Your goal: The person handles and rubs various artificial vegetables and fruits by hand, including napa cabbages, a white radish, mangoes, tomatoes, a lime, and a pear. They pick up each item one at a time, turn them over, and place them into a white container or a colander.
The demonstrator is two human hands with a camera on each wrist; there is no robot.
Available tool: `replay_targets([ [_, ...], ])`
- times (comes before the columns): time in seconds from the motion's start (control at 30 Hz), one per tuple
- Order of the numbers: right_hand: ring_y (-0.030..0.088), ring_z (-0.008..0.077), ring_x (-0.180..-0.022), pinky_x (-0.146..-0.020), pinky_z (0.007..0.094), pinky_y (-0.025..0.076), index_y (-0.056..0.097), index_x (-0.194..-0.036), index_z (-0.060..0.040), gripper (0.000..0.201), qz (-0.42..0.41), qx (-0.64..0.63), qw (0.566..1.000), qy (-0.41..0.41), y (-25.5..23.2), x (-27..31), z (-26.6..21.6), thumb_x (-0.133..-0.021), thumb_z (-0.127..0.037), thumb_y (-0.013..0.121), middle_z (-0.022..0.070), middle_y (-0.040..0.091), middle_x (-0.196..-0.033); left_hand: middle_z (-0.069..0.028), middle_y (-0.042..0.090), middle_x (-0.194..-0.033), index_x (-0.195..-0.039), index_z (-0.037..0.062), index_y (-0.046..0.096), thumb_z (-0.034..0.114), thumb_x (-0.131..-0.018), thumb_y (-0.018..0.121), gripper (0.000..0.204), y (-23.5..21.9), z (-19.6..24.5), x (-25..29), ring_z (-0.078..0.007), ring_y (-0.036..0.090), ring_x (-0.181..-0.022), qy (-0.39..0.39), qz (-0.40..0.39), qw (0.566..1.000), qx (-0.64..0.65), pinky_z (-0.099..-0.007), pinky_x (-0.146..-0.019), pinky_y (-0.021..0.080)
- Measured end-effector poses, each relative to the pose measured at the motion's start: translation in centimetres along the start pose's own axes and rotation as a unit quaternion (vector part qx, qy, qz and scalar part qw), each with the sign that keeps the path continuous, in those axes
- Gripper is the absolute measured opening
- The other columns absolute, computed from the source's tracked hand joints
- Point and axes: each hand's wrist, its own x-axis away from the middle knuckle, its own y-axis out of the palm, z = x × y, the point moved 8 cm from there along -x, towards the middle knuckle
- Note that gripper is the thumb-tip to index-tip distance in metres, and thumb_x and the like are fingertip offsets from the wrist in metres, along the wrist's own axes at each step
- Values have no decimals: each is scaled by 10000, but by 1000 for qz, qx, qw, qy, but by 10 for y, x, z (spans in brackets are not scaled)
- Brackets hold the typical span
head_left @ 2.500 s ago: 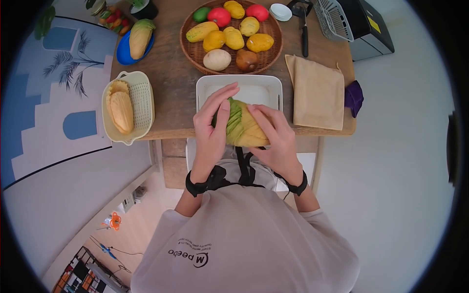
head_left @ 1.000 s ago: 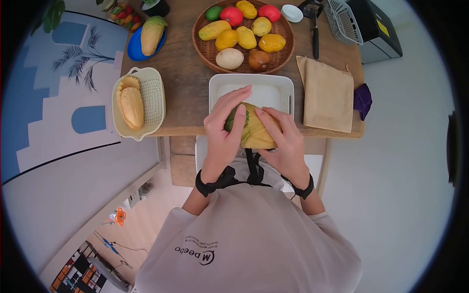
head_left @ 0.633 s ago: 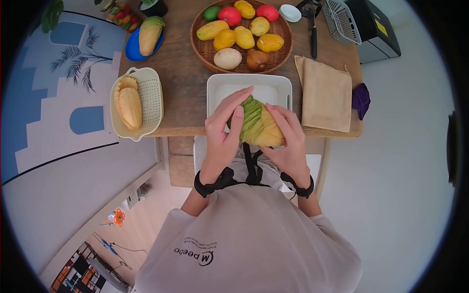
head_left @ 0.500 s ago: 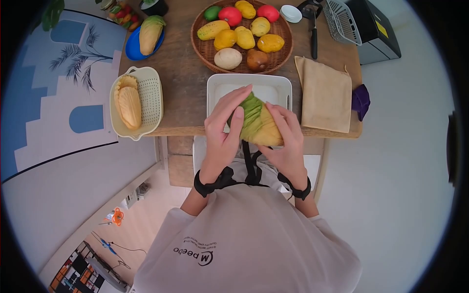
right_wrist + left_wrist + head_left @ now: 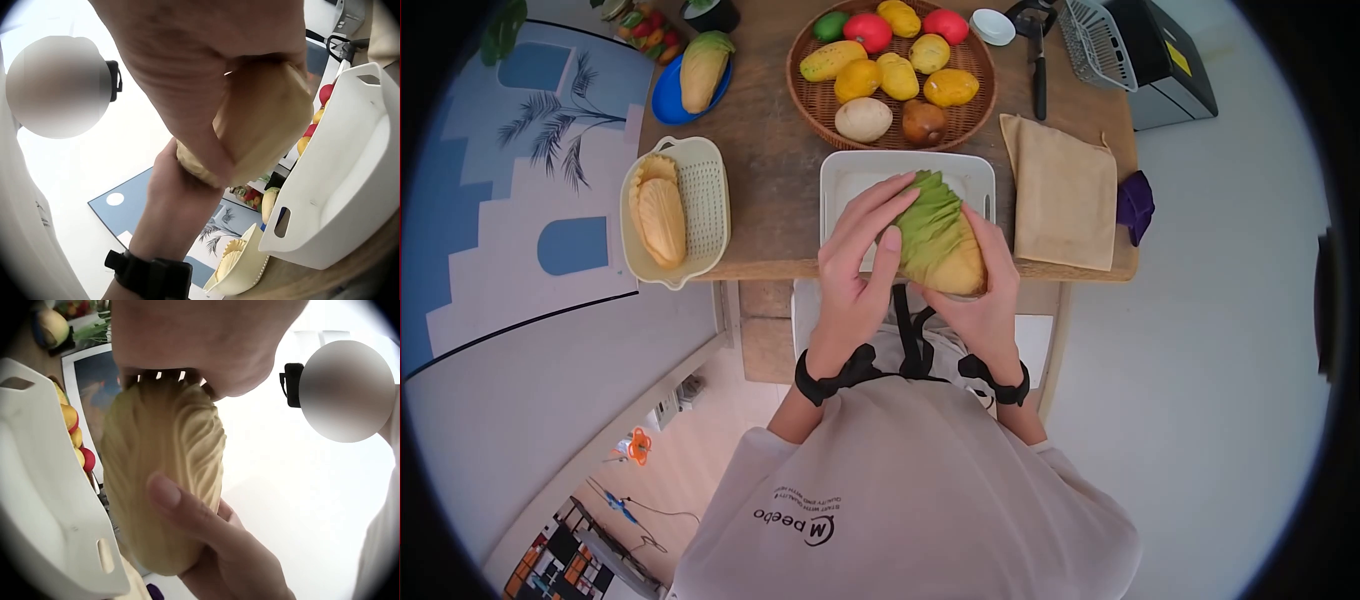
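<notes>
Both hands hold a Chinese cabbage point(image 5: 945, 235) up over the front edge of the table. Its ruffled green leaf end tilts toward the table and its pale yellow base points down toward the body. My left hand point(image 5: 855, 245) wraps the leafy side, fingers over the top and thumb along the near face. The right hand point(image 5: 988, 290) cups the yellow base from the other side. In the left wrist view, the cabbage's ribbed pale face point(image 5: 156, 444) shows, with the right thumb pressed on it. The right wrist view has the right hand's fingers partly hidden behind the cabbage point(image 5: 265, 119).
A white tub point(image 5: 840, 172) stands beneath the hands. Behind it is a wicker basket point(image 5: 795, 90) of fruit. Left are a cream basket point(image 5: 708, 200) with a ribbed yellowish piece and a blue plate point(image 5: 665, 100) bearing another cabbage. Right lie a beige cloth point(image 5: 1060, 195) and a knife point(image 5: 1040, 90).
The cabbage has turned in the hands: its green leaf end now faces up and away. My right hand has shifted lower around its base, while the left stays on the leafy side.
</notes>
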Motion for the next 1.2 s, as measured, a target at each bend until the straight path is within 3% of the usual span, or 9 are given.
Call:
replay_targets([
  [0.03, 664, 369, -1240, -1055, 425, 553, 597, -1517, -30, 895, 20, -15, 1000, 16, -1, -1, 2, -678, 11, 905, 195, 639, -1387, -210, 679, -1452, -1353, -45, 706, 105, -1121, 474, 361, 1, 2, -1, -321, 638, -1348, -1, -1, 1000, -8, -409, -1177, 450],
  [0.23, 664, 368, -1255, -1066, 427, 548, 564, -1525, -1, 903, -63, -8, 997, -38, 11, 2, -4, -694, -10, 917, 201, 640, -1396, -214, 680, -1429, -1360, -56, 689, 188, -1143, 449, 405, -10, -10, 5, -338, 652, -1323, -7, 27, 999, 44, -419, -1148, 472],
  [0.33, 659, 367, -1268, -1071, 427, 546, 575, -1517, 2, 889, 3, -55, 998, 24, 2, -4, 4, -697, -16, 918, 200, 636, -1404, -208, 680, -1434, -1383, -57, 673, 216, -1152, 431, 432, -10, -13, 6, -326, 638, -1340, -31, 51, 997, 51, -417, -1166, 454],
  [0.43, 657, 362, -1266, -1070, 427, 544, 586, -1514, -12, 886, -48, -26, 997, -57, 7, -3, -13, -696, -22, 927, 195, 636, -1393, -191, 661, -1477, -1418, -81, 635, 316, -1172, 351, 547, -7, -18, 8, -280, 595, -1389, -75, 36, 994, 71, -400, -1216, 402],
  [0.53, 656, 366, -1255, -1063, 430, 545, 596, -1515, -34, 881, -61, -12, 997, -54, 7, -5, -9, -701, -24, 931, 193, 638, -1391, -190, 672, -1461, -1399, -65, 659, 224, -1163, 413, 447, -9, -18, 6, -297, 610, -1378, -63, 42, 991, 109, -403, -1201, 419],
  [0.63, 657, 381, -1224, -1041, 439, 554, 620, -1504, -56, 895, 24, 10, 998, -53, 0, -10, -7, -663, -12, 925, 185, 637, -1400, -187, 660, -1481, -1415, -91, 633, 309, -1180, 339, 550, -7, -17, 4, -267, 606, -1373, -101, 65, 989, 90, -388, -1209, 408],
  [0.93, 658, 366, -1188, -979, 458, 571, 699, -1440, -125, 873, -17, 219, 952, -214, -6, -9, -31, -587, 26, 807, 146, 653, -1401, -140, 691, -1439, -1399, -48, 676, 234, -1179, 406, 448, -7, -18, 2, -213, 615, -1346, -146, 39, 979, 136, -342, -1180, 426],
  [1.03, 655, 372, -1186, -972, 461, 573, 703, -1438, -139, 877, -66, 251, 924, -281, -1, -3, -34, -580, 24, 786, 139, 659, -1398, -137, 696, -1430, -1408, -45, 674, 222, -1178, 401, 446, -8, -23, 4, -210, 624, -1327, -147, 23, 978, 150, -338, -1169, 435],
  [1.2, 663, 359, -1185, -970, 456, 575, 704, -1436, -147, 872, -29, 228, 944, -238, -11, -15, -30, -584, 14, 799, 141, 659, -1402, -154, 692, -1432, -1429, -45, 658, 219, -1175, 398, 449, -5, -22, 4, -222, 624, -1336, -147, 51, 976, 151, -347, -1180, 433],
])
